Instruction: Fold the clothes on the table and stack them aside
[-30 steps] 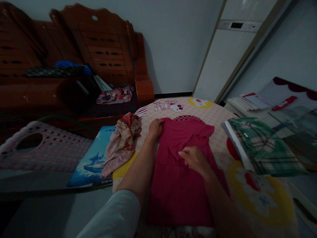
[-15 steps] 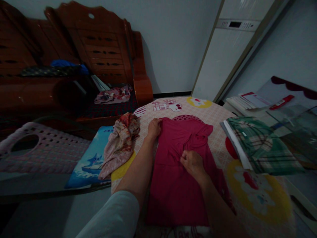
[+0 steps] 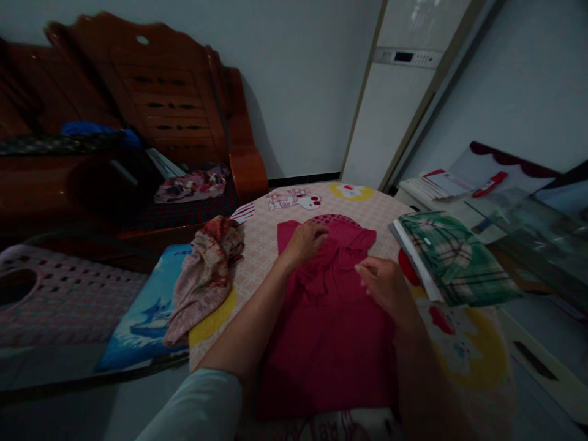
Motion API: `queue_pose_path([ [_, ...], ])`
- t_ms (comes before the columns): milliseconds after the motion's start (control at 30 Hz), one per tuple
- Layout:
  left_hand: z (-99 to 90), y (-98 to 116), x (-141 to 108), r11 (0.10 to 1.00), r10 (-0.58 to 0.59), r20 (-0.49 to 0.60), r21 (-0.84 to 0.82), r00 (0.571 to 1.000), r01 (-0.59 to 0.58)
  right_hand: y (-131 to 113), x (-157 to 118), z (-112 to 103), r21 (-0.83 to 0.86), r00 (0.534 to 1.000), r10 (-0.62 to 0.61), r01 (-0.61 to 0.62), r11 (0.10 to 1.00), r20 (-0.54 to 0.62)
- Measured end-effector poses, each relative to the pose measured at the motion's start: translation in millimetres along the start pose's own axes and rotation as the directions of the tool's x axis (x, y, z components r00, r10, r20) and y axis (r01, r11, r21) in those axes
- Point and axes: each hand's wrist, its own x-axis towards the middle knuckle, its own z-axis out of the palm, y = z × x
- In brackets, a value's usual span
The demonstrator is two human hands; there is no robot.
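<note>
A dark pink shirt point(image 3: 328, 343) lies spread on a round table, its lower end toward me and wrinkles gathered across its chest. My left hand point(image 3: 307, 242) hovers over the upper left part of it, fingers bent loosely and apart, with nothing visible in them. Near the upper right edge of the shirt is my right hand point(image 3: 386, 285). Its fingers are slightly curled and parted, and no cloth shows between them. Whether the fingertips brush the fabric I cannot tell.
A patterned cloth covers the table point(image 3: 257, 245). Folded green plaid fabric point(image 3: 459, 257) lies at right, beside a glass tank point(image 3: 542, 226). On the left are a crumpled floral cloth point(image 3: 206, 275), a blue cushion point(image 3: 147, 318) and a woven chair point(image 3: 82, 300). Behind stands a wooden sofa point(image 3: 160, 92).
My left hand has let go of the shirt's upper left corner and moved inward over it. My right hand has left the chest folds and moved toward the right edge, its fingers loosened.
</note>
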Motion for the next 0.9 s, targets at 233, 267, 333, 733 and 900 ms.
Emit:
queue_pose_path([
  [233,66.8,19.8,34.2,0.997,0.054,0.164,0.052,0.985,-0.064,69.5,21.3,28.6,0.435,0.896,0.385,-0.264,0.861,-0.219],
  [267,75.4,22.2,39.1,0.995,0.021,0.180,0.089,0.983,-0.038,72.9,21.1,33.7,0.448,0.895,0.389,-0.262,0.855,-0.219],
  [333,89.4,26.8,46.0,0.985,-0.063,0.200,0.167,0.978,0.030,75.7,19.9,38.8,0.449,0.899,0.378,-0.251,0.858,-0.220],
  [733,57.7,26.6,52.2,0.974,-0.225,0.038,-0.016,0.974,0.226,71.8,19.2,34.2,0.465,0.897,0.402,-0.282,0.839,-0.182],
  [900,24.1,-11.9,33.7,0.942,-0.335,0.010,0.027,0.942,0.334,73.5,20.9,37.1,0.480,0.894,0.410,-0.283,0.831,-0.183],
])
